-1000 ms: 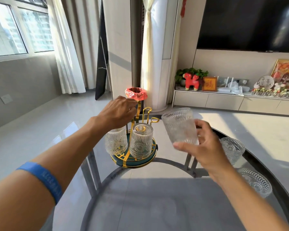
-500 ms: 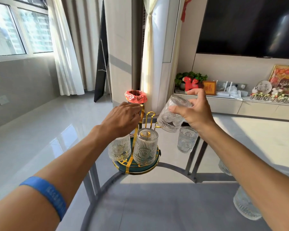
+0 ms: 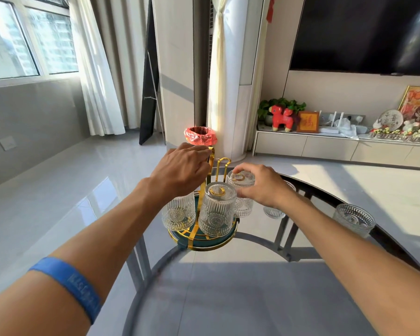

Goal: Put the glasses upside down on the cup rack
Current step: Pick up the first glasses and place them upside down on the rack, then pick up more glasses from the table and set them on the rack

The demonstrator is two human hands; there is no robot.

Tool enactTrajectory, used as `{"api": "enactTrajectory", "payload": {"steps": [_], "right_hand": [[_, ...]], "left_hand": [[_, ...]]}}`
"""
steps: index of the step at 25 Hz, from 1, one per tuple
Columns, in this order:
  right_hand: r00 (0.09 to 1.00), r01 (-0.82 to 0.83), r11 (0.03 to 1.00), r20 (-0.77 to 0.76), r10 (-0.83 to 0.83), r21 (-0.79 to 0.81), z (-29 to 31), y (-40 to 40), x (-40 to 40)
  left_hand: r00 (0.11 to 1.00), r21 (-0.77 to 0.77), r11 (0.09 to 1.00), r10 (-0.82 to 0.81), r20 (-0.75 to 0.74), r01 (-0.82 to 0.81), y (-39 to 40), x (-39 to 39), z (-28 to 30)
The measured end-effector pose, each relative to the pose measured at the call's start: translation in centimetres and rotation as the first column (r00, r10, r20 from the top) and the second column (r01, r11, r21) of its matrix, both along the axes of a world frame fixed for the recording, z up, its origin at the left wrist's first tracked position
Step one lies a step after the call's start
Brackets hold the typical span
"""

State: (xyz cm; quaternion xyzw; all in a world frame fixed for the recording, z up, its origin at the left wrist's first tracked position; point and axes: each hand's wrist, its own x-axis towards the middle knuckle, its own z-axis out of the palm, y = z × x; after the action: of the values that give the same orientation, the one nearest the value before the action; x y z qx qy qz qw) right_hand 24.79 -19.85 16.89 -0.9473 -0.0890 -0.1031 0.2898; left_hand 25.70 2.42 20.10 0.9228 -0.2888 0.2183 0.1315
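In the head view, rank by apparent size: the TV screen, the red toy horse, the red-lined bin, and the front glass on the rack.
1. TV screen
2. Front glass, though it is nearest the camera
3. Red-lined bin and red toy horse look alike; unranked.

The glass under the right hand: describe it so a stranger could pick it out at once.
Find the round glass table and the green-and-gold cup rack at its far edge. Three ribbed glasses sit inverted on it. Yours is the glass at the rack's right rear, the only one with the right hand closed over it; the left hand holds the rack's gold handle.
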Motion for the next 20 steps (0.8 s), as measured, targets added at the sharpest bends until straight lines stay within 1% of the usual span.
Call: {"api": "enactTrajectory", "payload": {"steps": [2,5,6,7,8,9,10,11,12,13,14,16,17,18,19,20], "right_hand": [[1.0,-0.017,1.0,-0.018,0.017,-0.024,-0.2,-0.2,0.1],[0.999,-0.011,0.987,-0.032,0.006,-0.159,-0.9,-0.6,-0.4],[1.0,-0.004,0.986,-0.027,0.0,-0.167,-1.2,-0.8,-1.3],[1.0,0.013,0.992,0.005,-0.012,-0.129,-1.6,-1.0,-2.6],[0.997,0.042,0.997,0.061,-0.039,-0.059,-2.2,-1.3,-4.3],[0.99,0.076,0.997,0.114,-0.077,0.012,-3.3,-1.8,-6.1],[0.984,0.108,0.993,0.138,-0.114,0.052,-4.8,-2.4,-8.4],[0.983,0.121,0.991,0.131,-0.128,0.06,-6.5,-2.9,-10.9],[0.988,0.115,0.992,0.1,-0.118,0.042,-8.1,-3.0,-13.2],[0.992,0.114,0.993,0.047,-0.114,0.011,-9.7,-3.5,-15.7],[0.992,0.123,0.992,-0.001,-0.123,-0.025,-11.2,-4.3,-18.0],[0.99,0.133,0.989,-0.029,-0.135,-0.058,-12.6,-5.4,-20.9],[0.99,0.142,0.988,0.005,-0.142,-0.052,-12.2,-6.0,-21.7],[0.984,0.16,0.986,0.081,-0.156,-0.047,-11.6,-6.8,-22.3],[0.965,0.202,0.978,0.183,-0.189,-0.051,-10.8,-7.6,-22.6],[0.926,0.274,0.959,0.29,-0.243,-0.068,-10.1,-8.5,-22.7]], "left_hand": [[1.0,-0.005,1.0,0.003,-0.011,-0.003,0.1,0.0,0.0],[0.998,0.008,0.999,0.043,-0.037,-0.043,-0.4,-0.3,0.1],[0.996,0.031,0.997,0.07,-0.049,-0.069,-0.7,-0.5,0.2],[0.993,0.075,0.992,0.108,-0.056,-0.104,-1.0,-0.9,0.4],[0.987,0.123,0.982,0.152,-0.042,-0.146,-1.4,-1.5,0.6],[0.983,0.137,0.974,0.181,-0.005,-0.179,-2.0,-2.5,0.4],[0.984,0.087,0.981,0.169,0.049,-0.172,-3.2,-4.0,-0.3],[0.988,-0.012,0.992,0.123,0.096,-0.122,-4.5,-5.8,-1.6],[0.992,-0.116,0.992,0.06,0.111,-0.047,-5.7,-7.7,-3.4],[0.996,-0.181,0.983,-0.018,0.083,0.032,-7.3,-9.8,-5.6],[0.996,-0.193,0.977,-0.09,0.005,0.089,-9.2,-11.9,-8.0],[0.969,-0.142,0.984,-0.14,-0.206,0.112,-11.5,-14.6,-12.6],[0.944,-0.098,0.989,-0.135,-0.3,0.11,-12.2,-15.2,-14.6],[0.925,-0.034,0.993,-0.114,-0.362,0.109,-12.7,-15.6,-16.3],[0.917,0.036,0.994,-0.079,-0.39,0.101,-12.9,-15.6,-17.8],[0.917,0.093,0.992,-0.04,-0.397,0.084,-12.8,-15.5,-18.8]]}}
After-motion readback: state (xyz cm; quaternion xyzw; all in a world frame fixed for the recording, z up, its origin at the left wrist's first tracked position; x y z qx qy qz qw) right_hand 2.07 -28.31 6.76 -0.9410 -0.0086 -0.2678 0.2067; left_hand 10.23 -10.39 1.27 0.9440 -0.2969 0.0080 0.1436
